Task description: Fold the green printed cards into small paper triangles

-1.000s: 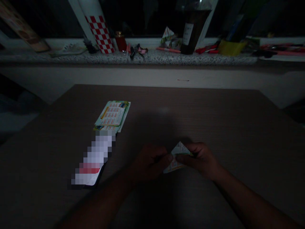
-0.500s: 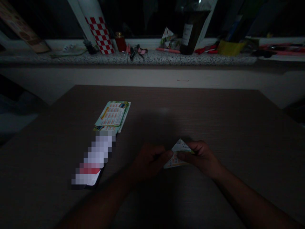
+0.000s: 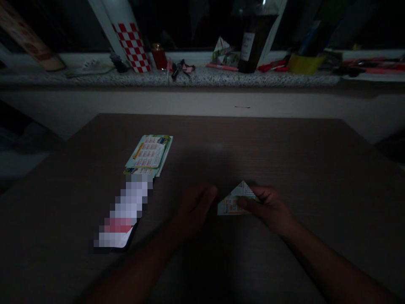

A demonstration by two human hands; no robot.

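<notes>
As right hand pinches folded paper, peak points away, long axis crosswise.

Peaked, folded printed paper

Folded paper in right hand

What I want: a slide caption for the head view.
Right hand holding a folded printed paper, left hand beside it.
</notes>
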